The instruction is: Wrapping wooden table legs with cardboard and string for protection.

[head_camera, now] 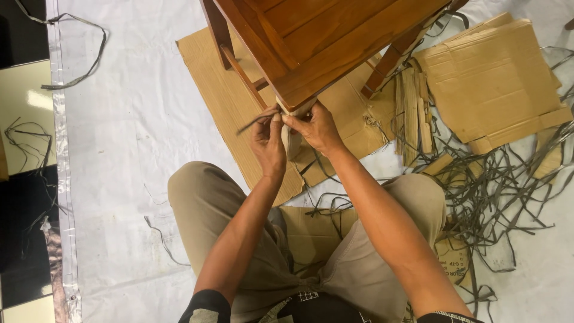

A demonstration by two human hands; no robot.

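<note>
Hands together at near corner of wooden table (323,42), which stands on flattened cardboard (224,101) on white floor sheet (131,131). Left hand (268,142) pinches dark strap (251,123) end beside corner; right hand (318,127) clamps cardboard-wrapped table leg (293,140) just under top. Best, by look: keep strap taut, steady leg, pull away from wood edge. Loose strap tangle (490,185) lies right, near knee.

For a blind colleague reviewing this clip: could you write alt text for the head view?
Seen from above, a seated person's left hand and right hand pinch a thin dark strap at the corner of a brown wooden chair. Flattened cardboard and loose strap offcuts lie on a white floor sheet.
</note>
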